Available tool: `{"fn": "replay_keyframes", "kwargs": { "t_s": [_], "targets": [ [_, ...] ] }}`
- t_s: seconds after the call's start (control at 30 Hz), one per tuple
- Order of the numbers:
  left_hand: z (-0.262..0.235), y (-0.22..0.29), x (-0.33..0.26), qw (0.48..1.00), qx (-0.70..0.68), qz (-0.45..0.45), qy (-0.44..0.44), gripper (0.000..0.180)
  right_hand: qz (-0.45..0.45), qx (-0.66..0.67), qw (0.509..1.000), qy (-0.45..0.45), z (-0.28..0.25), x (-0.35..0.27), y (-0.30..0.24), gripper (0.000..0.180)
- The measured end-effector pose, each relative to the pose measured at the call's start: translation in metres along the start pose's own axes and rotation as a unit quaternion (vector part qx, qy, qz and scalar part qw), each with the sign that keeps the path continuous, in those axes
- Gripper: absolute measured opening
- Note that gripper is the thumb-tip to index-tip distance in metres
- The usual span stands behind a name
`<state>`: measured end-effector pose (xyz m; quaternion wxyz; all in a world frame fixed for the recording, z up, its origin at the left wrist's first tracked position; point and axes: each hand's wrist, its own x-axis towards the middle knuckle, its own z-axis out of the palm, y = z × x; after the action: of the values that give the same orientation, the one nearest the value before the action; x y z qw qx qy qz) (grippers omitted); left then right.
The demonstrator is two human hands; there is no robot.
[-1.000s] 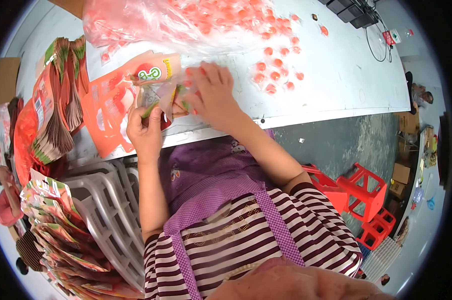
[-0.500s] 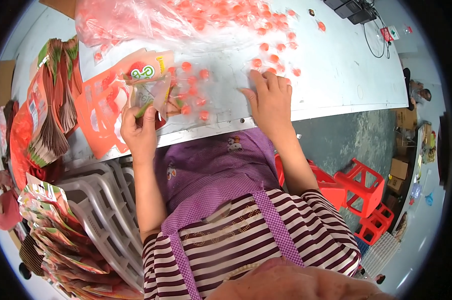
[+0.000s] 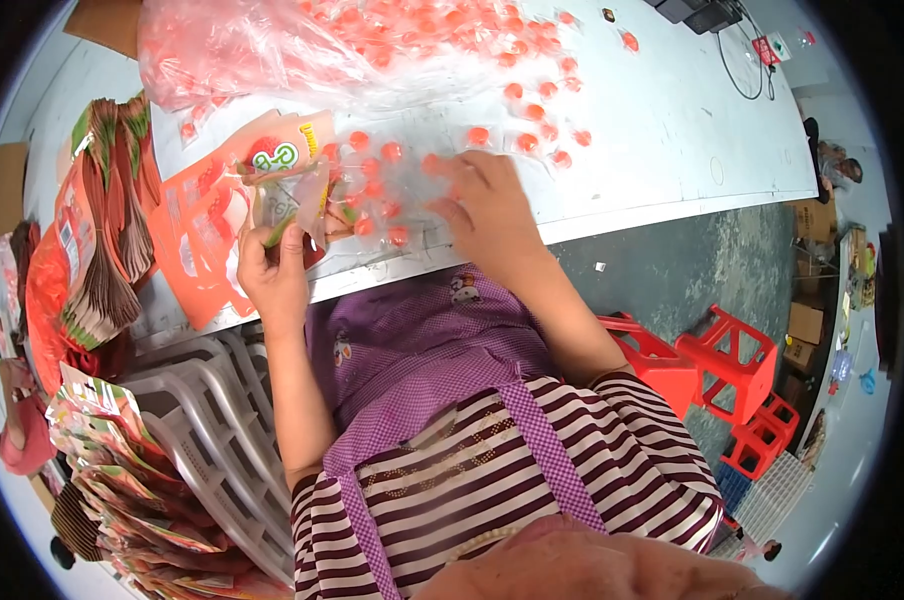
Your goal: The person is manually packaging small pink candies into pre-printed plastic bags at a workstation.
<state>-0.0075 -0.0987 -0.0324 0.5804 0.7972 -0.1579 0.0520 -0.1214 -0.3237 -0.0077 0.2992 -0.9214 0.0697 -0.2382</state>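
Note:
My left hand (image 3: pixel 275 275) pinches the edge of a small printed pouch (image 3: pixel 290 200) with a clear section, held at the table's near edge. Right of it lies a group of red round sweets (image 3: pixel 391 152) in clear wrappers, some right against the pouch's mouth. My right hand (image 3: pixel 497 215) is low over the table beside this group, fingers pointing left. Motion smears those fingers, so I cannot make out whether they hold a sweet. Under the pouch, flat orange-red printed pouches (image 3: pixel 207 225) lie fanned out.
A large clear bag (image 3: pixel 242 55) and many loose wrapped sweets (image 3: pixel 452 30) cover the table's far side. Bundled pouches (image 3: pixel 107 230) stand at the left. Below are a grey plastic crate (image 3: pixel 197 420) with filled pouches (image 3: pixel 142 480) beside it, and red stools (image 3: pixel 732 365) at the right.
My right hand has moved left toward the pouch, and a few sweets have shifted left with it. My left hand keeps its hold on the pouch.

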Motion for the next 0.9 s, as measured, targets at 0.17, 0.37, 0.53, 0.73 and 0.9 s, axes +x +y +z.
{"fn": "replay_keyframes", "kwargs": {
  "t_s": [0.17,0.37,0.53,0.73,0.9],
  "targets": [
    [0.0,-0.001,0.0,1.0,0.003,0.0,-0.003,0.019,0.027,-0.208,0.974,0.09,-0.014,0.009,0.021,0.037],
    [-0.003,-0.005,0.0,0.998,0.047,0.026,-0.034,0.012,0.055,-0.221,0.973,0.024,-0.008,0.013,0.021,0.037],
    [-0.002,-0.002,0.0,0.998,0.045,0.034,-0.028,0.012,0.031,-0.148,0.988,-0.039,0.01,0.017,0.017,0.035],
    [-0.002,-0.008,0.001,0.998,0.037,0.036,-0.029,0.012,0.003,-0.01,0.999,0.051,-0.002,0.015,0.008,0.038],
    [-0.005,-0.005,0.0,0.997,0.053,0.035,-0.035,0.012,0.049,-0.178,0.976,0.113,-0.041,0.008,0.045,0.039]
  ]
}}
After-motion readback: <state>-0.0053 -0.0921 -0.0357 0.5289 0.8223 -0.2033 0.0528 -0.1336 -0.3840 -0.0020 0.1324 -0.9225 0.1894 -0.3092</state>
